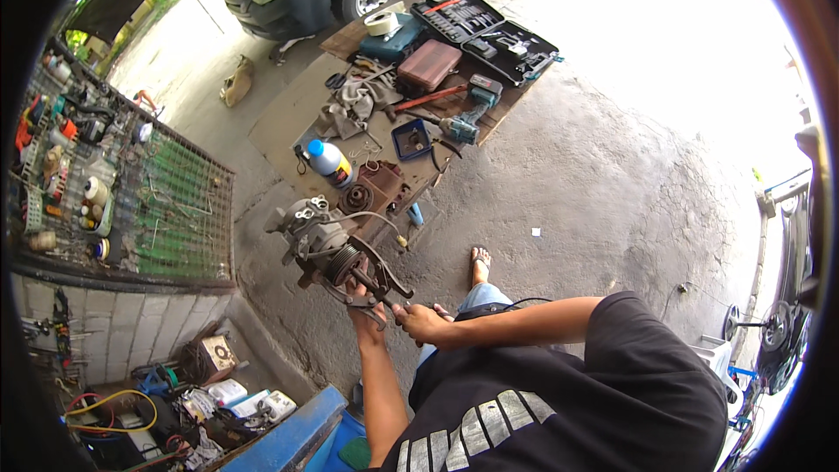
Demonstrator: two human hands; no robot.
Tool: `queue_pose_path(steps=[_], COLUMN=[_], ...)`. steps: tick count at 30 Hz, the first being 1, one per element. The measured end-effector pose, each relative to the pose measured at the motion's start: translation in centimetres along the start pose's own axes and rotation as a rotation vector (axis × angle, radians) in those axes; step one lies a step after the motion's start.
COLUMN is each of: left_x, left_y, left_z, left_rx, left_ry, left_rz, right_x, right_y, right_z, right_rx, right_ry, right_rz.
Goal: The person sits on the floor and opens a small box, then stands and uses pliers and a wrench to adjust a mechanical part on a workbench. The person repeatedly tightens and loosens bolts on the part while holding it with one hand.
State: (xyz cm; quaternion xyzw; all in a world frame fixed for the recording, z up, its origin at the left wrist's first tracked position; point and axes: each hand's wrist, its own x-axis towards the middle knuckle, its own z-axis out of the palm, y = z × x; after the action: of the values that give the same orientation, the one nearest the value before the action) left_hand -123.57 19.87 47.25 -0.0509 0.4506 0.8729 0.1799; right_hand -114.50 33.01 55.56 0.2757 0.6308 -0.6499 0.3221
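Observation:
A metal compressor (310, 232) with a grooved pulley (342, 262) sits at the near end of the work table. A dark jaw puller (384, 269) is set against the pulley, its curved arms pointing back toward me. My left hand (362, 299) is closed around the puller, partly hidden by its arms. Beside it, my right hand (422, 323) is closed at the outer end of the puller, on a short bar-like tool handle (444, 312) that shows only in part. Next to the compressor lies a rusty brown metal housing (377, 185).
On the table are a blue-capped bottle (330, 162), a blue tray (411, 140), a cordless drill (468, 114), rags (354, 105) and an open socket case (485, 31). A wire rack (175, 210) of supplies stands left. A blue container (297, 428) is near my left arm. A dog (237, 81) lies beyond.

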Motion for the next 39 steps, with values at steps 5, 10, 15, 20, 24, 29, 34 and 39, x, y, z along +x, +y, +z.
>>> queue_pose_path(steps=[5,10,15,20,24,29,34,39], left_x=[-2.1,-3.0,-2.6,-2.8,-2.4,-2.2,-2.3,-2.5], left_y=[2.5,3.9,3.9,4.1,3.8,3.4,3.8,4.2], left_z=[1.7,3.9,4.5,4.7,4.2,3.6,4.1,4.9], left_rx=[-0.265,-0.136,-0.060,-0.023,0.017,-0.019,-0.056,-0.017], left_ry=[0.073,0.118,0.163,0.111,0.082,0.030,-0.007,0.072], left_rz=[-0.049,-0.119,-0.135,-0.093,-0.102,-0.090,-0.080,-0.089], right_x=[0.6,1.0,0.7,-0.7,-0.9,0.7,1.6,0.5], right_y=[0.5,0.3,-0.5,-1.5,-2.0,-1.0,-0.2,-1.3], right_z=[0.8,0.2,-2.4,-0.3,1.4,0.2,-1.4,-1.4], right_rx=[-0.250,0.019,0.774,0.227,-0.075,0.296,0.688,0.582], right_ry=[0.161,0.020,-0.702,0.089,0.320,0.013,-0.444,-0.372], right_rz=[-0.086,-0.037,0.203,0.042,0.013,-0.012,0.153,0.090])
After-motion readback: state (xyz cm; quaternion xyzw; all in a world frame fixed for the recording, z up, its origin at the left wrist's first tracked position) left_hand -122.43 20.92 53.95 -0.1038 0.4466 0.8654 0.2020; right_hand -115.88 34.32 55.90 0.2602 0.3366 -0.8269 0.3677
